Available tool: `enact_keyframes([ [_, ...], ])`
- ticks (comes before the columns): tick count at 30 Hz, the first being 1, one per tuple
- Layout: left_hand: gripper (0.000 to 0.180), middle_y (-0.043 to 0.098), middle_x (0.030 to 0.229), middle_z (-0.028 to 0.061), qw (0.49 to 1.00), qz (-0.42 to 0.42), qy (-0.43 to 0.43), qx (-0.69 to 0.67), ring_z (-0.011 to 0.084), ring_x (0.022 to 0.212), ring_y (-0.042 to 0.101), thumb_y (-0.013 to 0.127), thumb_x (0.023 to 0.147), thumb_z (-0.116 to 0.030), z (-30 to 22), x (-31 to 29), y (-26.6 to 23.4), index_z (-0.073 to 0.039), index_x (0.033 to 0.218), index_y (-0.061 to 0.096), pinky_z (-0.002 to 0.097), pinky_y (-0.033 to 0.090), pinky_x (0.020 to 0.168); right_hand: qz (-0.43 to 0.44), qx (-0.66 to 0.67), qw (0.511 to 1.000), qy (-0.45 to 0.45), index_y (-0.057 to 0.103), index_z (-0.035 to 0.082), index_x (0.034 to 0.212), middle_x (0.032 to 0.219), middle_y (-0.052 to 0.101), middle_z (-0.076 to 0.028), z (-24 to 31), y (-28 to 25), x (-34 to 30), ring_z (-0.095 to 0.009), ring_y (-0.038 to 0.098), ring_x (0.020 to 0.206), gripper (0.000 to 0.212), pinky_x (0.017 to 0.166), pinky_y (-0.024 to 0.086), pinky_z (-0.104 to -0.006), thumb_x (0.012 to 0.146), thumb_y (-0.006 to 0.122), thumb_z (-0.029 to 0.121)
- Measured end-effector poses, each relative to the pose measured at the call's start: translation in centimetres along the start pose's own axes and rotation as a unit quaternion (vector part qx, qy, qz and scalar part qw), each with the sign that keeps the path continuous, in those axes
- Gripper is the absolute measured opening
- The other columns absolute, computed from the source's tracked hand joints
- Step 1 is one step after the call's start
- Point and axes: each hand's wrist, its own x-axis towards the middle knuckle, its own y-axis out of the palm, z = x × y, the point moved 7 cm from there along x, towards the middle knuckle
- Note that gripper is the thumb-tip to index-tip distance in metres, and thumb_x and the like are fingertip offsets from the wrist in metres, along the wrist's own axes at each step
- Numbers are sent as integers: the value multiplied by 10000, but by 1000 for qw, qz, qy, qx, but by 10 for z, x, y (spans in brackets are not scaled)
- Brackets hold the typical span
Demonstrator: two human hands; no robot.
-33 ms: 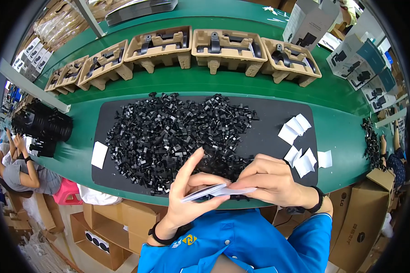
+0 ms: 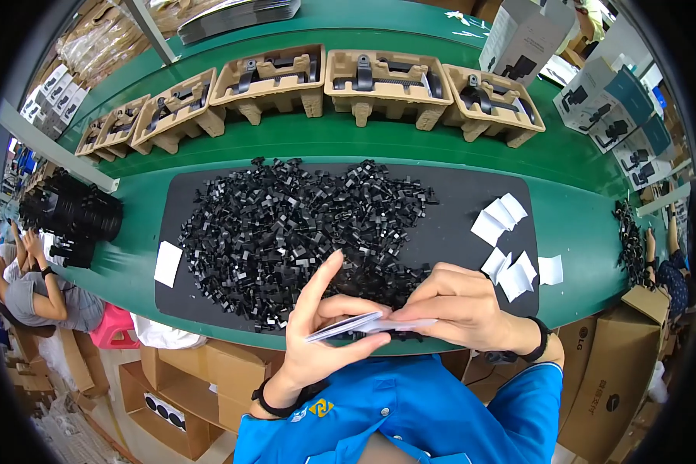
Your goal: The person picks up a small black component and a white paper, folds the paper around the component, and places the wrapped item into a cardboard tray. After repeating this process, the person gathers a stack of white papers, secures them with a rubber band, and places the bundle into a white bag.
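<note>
My left hand point(image 2: 311, 340) holds a small stack of white folded paper leaflets point(image 2: 343, 328) between thumb and fingers, its index finger stretched upward. My right hand point(image 2: 465, 311) pinches the right end of a white leaflet point(image 2: 407, 325) that sticks out of the stack. Both hands are in front of my chest, over the near edge of the bench. Just beyond them a wide heap of small black plastic parts point(image 2: 286, 232) covers much of a dark grey mat point(image 2: 460, 232). Several folded white leaflets point(image 2: 521, 277) lie at the mat's right side.
A single white sheet point(image 2: 168, 263) rests at the mat's left edge. Behind, brown pulp trays point(image 2: 388, 91) with black devices stand in a row on the green bench point(image 2: 410, 141). Printed boxes point(image 2: 607, 108) stand far right, cardboard cartons point(image 2: 619, 379) below. Other people sit to both sides.
</note>
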Motion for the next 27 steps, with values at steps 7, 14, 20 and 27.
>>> enact_keyframes([
  [7,759,664,978,206,974,-98,-164,-122,282,923,670,563,864,20,25,7,2,9,1471,108,358,579,758,-34,-240,962,-129,727,106,1012,889,654,-41,6,-4,-17,-112,533,569,345,431,362,-218,667,728,94],
  [14,981,674,942,201,978,-78,-160,-104,288,902,679,732,705,-28,34,16,0,9,1473,122,388,554,820,-27,-439,872,-214,711,135,1059,956,642,-33,25,8,-23,-101,464,629,389,459,305,-200,672,687,160],
  [20,1015,661,980,135,971,-56,-218,-83,228,972,658,736,708,54,38,16,-8,-3,1478,79,336,550,803,44,-126,990,54,688,72,1070,961,659,-76,-4,-10,-9,-172,582,657,366,533,488,-235,707,724,96],
  [27,1012,666,963,125,976,-35,-207,-65,221,958,664,703,726,63,28,20,-5,-56,1493,54,330,544,812,100,92,964,227,723,22,912,831,671,-69,-40,1,-7,-143,617,651,178,512,468,-265,769,760,122],
])
